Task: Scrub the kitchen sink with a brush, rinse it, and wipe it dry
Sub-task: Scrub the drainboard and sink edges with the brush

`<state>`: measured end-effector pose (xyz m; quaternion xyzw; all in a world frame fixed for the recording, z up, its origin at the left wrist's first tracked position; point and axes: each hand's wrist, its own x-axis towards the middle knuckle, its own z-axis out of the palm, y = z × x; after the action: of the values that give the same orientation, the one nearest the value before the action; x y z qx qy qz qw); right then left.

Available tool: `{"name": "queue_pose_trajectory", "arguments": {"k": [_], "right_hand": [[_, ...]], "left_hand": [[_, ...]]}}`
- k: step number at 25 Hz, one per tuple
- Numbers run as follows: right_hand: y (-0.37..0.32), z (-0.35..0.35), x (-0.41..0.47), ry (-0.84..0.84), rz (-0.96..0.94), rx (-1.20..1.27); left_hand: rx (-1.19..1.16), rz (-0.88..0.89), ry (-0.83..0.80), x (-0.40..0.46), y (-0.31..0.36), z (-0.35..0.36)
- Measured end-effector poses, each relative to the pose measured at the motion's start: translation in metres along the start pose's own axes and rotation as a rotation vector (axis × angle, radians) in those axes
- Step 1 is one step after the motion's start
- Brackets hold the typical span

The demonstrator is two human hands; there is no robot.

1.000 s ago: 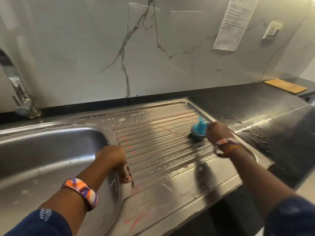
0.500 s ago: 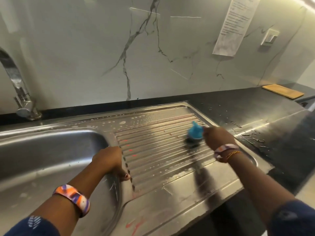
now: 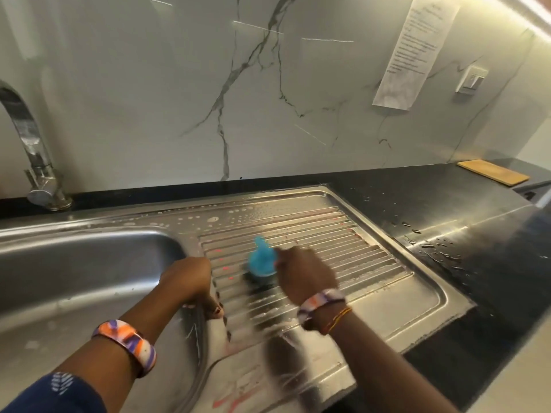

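Brush [image 3: 261, 260] slid leftward across drainboard [image 3: 328, 234] in right hand [image 3: 307, 274].

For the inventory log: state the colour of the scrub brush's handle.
Bright blue handle on the brush, gripped by the right hand; head view shows it.
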<state>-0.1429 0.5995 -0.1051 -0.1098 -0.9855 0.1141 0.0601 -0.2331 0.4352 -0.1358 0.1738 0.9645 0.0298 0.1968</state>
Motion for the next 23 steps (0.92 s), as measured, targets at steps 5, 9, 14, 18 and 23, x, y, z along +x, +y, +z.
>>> {"name": "queue_pose_trajectory", "arguments": {"k": [5, 9, 14, 18, 23], "right_hand": [[0.007, 0.001, 0.002, 0.053, -0.088, -0.106], [0.105, -0.032, 0.033, 0.152, 0.335, -0.317], [0.15, -0.041, 0.057, 0.193, 0.599, -0.217], [0.09, -0.028, 0.043, 0.158, 0.447, -0.091], [-0.037, 0.006, -0.01, -0.014, -0.083, 0.031]], "left_hand": [[-0.074, 0.025, 0.01, 0.003, -0.007, 0.007], [-0.152, 0.016, 0.01, 0.003, -0.009, 0.009], [-0.181, -0.027, -0.068, 0.004, -0.004, 0.001], [-0.223, -0.047, -0.083, 0.005, -0.005, 0.0], [-0.359, -0.041, -0.062, 0.005, -0.012, 0.005]]}}
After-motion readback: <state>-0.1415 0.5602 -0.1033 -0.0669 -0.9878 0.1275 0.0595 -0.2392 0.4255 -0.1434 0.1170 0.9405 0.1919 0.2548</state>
